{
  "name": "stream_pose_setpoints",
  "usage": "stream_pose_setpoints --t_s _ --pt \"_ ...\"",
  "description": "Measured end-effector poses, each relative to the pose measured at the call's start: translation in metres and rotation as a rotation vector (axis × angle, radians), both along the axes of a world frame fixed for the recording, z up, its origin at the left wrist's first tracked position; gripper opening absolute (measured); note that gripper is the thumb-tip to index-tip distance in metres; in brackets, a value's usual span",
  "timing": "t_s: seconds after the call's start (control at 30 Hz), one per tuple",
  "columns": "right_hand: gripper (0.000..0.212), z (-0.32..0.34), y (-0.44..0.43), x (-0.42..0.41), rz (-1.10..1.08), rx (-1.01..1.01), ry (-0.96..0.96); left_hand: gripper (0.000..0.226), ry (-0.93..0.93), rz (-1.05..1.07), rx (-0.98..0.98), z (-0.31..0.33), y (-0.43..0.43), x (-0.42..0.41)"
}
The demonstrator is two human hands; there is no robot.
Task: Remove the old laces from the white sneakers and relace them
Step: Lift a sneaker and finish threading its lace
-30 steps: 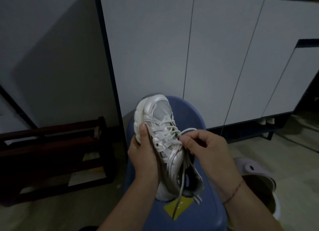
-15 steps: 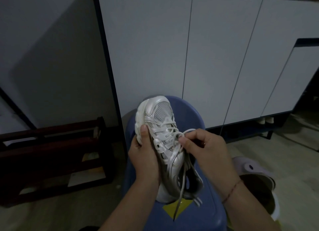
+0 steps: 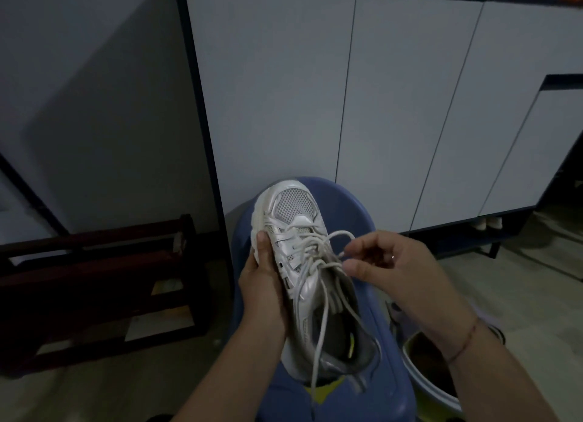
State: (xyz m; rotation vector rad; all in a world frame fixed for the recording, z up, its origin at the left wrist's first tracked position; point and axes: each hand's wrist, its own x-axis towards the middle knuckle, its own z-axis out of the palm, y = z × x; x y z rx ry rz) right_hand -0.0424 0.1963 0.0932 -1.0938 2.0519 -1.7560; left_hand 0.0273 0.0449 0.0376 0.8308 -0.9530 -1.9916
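Note:
A white sneaker (image 3: 295,210) with a mesh toe lies toe-away on a blue plastic stool (image 3: 356,219). My left hand (image 3: 265,282) grips its left side, thumb on the upper near the lower eyelets. My right hand (image 3: 388,263) pinches a loop of the white lace (image 3: 339,235) beside the eyelets on the right and holds it out from the shoe. Loose lace ends (image 3: 318,336) trail down over the tongue and heel towards me.
White cabinet doors (image 3: 403,106) stand right behind the stool. A dark wooden shoe rack (image 3: 104,282) sits on the floor to the left. A round bin (image 3: 426,368) and a pale slipper (image 3: 492,320) lie at lower right, under my right forearm.
My right hand has moved right and away from the eyelets, drawing a loop of lace out with it. My left hand keeps its hold on the sneaker.

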Motion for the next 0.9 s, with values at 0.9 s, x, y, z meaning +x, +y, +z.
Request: stream_pose_setpoints --t_s 0.9 --pt "0.014 -0.017 -0.017 0.002 0.090 -0.418 -0.610 0.080 -0.025 -0.195 0.136 0.005 -0.014 0.000"
